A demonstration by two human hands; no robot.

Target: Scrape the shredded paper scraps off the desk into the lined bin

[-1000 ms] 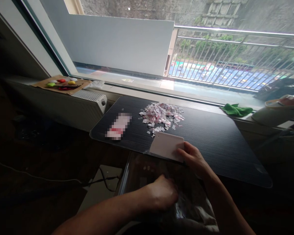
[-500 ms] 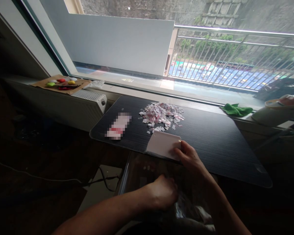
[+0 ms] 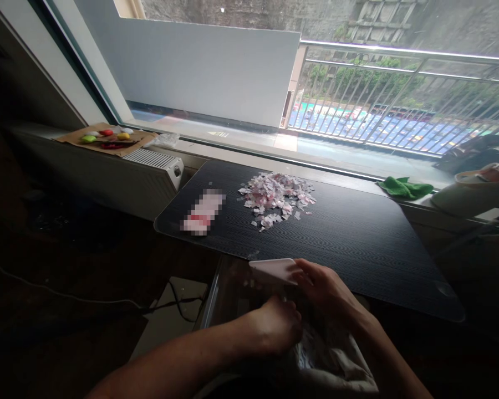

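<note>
My right hand (image 3: 322, 285) grips a flat white scraper (image 3: 274, 269) by its right end, tilted at the near edge of the dark table (image 3: 357, 238). Farther back on the tabletop lies a loose pile of small white and pinkish paper scraps (image 3: 276, 194). Below the table edge my left hand (image 3: 276, 324) is closed in a fist on what looks like a clear plastic bag (image 3: 310, 349). Its fingertips are mostly hidden in shadow. A few pale bits show dimly in the clear plastic under the scraper.
A blurred-out pink and white item (image 3: 203, 213) lies on the table's left side. Behind are a radiator (image 3: 153, 172), a brown sheet (image 3: 75, 138) with coloured lumps, a green cloth (image 3: 405, 188) and a window. Cables (image 3: 178, 302) run at lower left.
My right hand has drawn the scraper towards me, off the tabletop and over the near edge, tipping it. A few scraps of the pile sit slightly nearer. My left hand stays in place.
</note>
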